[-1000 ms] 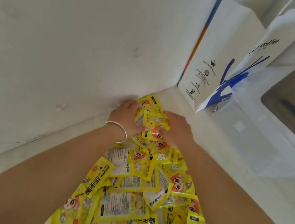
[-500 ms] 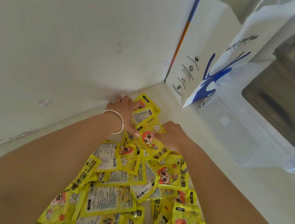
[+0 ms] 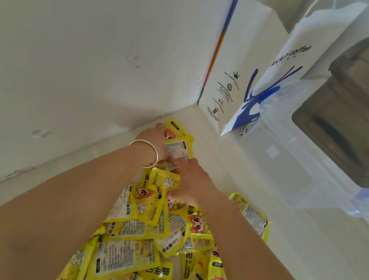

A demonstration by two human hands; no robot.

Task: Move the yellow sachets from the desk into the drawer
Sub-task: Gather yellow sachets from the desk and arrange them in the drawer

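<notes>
On the pale desk (image 3: 307, 246), both hands' fingers (image 3: 189, 162) hold yellow sachets (image 3: 137, 242) near the wall.

- Fingertips of the left hand (image 3: 154, 138) and right hand (image 3: 193, 175) are motion-blurred among the yellow sachets (image 3: 138, 234).
- Sachet pile runs off the bottom edge.
- Grey box (image 3: 363, 113) cut by the right edge.

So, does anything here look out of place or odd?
One yellow sachet lies alone, outside the right forearm, apart from the pile of sachets heaped between the arms. Nothing looks torn or spilled.
</notes>
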